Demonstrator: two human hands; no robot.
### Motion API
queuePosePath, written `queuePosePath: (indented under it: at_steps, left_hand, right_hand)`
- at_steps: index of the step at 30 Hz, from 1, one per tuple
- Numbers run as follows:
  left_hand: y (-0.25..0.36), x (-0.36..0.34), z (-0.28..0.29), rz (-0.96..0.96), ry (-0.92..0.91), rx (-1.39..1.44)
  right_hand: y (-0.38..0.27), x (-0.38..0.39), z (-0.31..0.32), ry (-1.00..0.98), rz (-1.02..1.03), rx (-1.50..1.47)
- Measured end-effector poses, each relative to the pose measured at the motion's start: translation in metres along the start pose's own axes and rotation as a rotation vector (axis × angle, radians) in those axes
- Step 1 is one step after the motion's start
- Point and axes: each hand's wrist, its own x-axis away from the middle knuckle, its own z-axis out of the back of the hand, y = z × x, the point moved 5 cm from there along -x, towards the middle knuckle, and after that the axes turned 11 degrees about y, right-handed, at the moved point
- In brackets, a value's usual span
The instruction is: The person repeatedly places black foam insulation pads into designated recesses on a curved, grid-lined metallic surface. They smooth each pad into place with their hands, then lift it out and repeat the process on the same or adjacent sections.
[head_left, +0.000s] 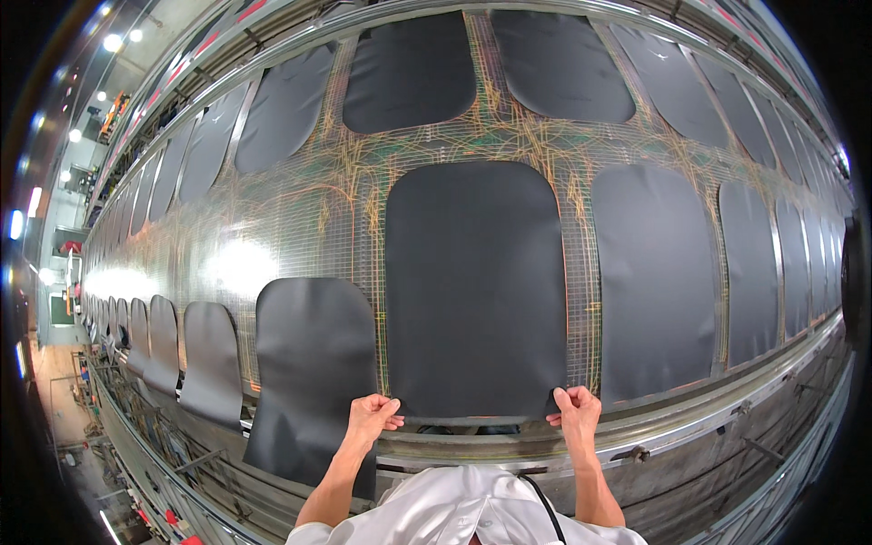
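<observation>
l grip (pixel 374 417) / r grip (pixel 576 413) | pinching blk sheet (pixel 474 291) nr corners | narrow gridded strip (pixel 581 272) open r

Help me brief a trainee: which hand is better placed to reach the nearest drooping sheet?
Probably the left hand: it is beside the drooping sheet, while the right hand pinches the middle sheet at its near right corner. The left would first release its own corner.
</observation>
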Motion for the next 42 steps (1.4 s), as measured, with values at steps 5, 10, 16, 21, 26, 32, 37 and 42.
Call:
queuePosePath:
  at_steps: [5, 10, 16, 21, 26, 32, 37, 42]
  left_hand:
    - [0.004, -0.001, 0.000, 0.008, -0.023, -0.001]
    - [0.007, 0.001, 0.000, 0.042, -0.023, -0.006]
    - [0.010, 0.002, 0.000, 0.084, -0.027, -0.001]
    - [0.012, 0.002, 0.000, 0.101, -0.056, 0.014]
    - [0.004, -0.003, 0.004, 0.113, -0.053, 0.009]
    - [0.009, -0.001, 0.003, 0.115, -0.041, -0.005]
    - [0.010, -0.001, 0.001, 0.063, -0.042, -0.023]
    - [0.009, 0.002, -0.003, 0.025, -0.025, -0.026]
  right_hand:
    - [-0.002, 0.000, 0.000, -0.022, -0.009, 0.000]
    - [-0.004, 0.000, -0.002, -0.052, -0.037, -0.023]
    - [0.001, -0.004, -0.001, -0.059, -0.059, -0.027]
    - [0.005, -0.006, 0.000, -0.043, -0.079, -0.029]
    - [0.003, -0.004, -0.003, -0.044, -0.086, -0.033]
    - [0.004, -0.001, -0.001, -0.017, -0.071, -0.008]
    - [0.000, -0.009, 0.001, -0.024, -0.031, 0.093]
    - [0.004, -0.008, 0.006, -0.025, -0.050, 0.061]
